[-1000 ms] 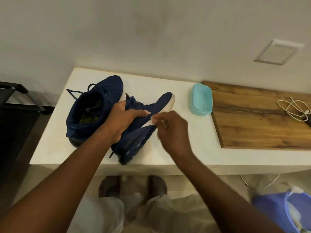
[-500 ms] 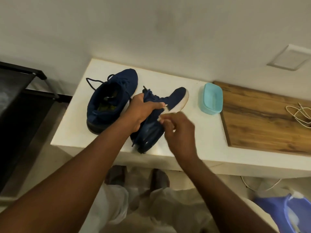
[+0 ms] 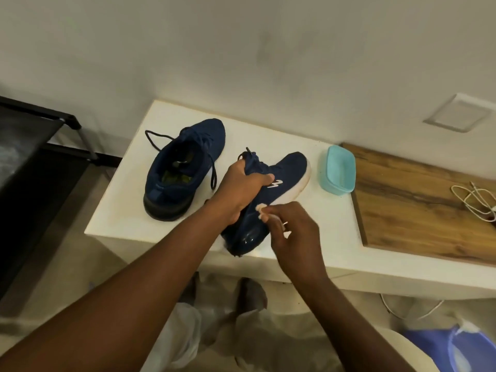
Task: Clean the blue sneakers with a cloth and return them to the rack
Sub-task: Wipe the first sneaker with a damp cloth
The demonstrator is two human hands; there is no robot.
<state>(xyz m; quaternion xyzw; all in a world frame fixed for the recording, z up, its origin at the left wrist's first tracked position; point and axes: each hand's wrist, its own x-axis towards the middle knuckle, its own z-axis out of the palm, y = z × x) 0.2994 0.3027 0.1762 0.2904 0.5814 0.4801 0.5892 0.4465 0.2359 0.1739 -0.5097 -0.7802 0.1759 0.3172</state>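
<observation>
Head view looks down on my two hands working over the white table [image 3: 128, 210]. My left hand [image 3: 239, 191] grips one blue sneaker [image 3: 290, 167] across the laces and tongue, fingers curled over the top and thumb lying on its flank beside the white logo. I hold it tipped on its side, heel at the near table edge and toe pointing away, so the sole edge faces my other hand. My right hand [image 3: 292, 237] pinches a small white cloth [image 3: 261, 210] in its curled fingertips. The wad is pressed against the shoe's side where the white foam sole meets the darker heel. I judge this to be the wiping step on the first shoe.

The upper looks like soft knitted fabric, matte and slightly fuzzy. The forefoot sole is smooth and off-white, and the heel unit is glossy and catches the light. The cloth is crumpled and mostly hidden in my grip.

The second sneaker [image 3: 182, 167] stands upright just to the left, laces loose, a yellow-green insole showing. A shallow teal tub [image 3: 339, 170] sits past the held shoe's toe, beside a grainy wooden board [image 3: 416, 197]. The black-framed rack [image 3: 40, 130] waits off the table's left end.
</observation>
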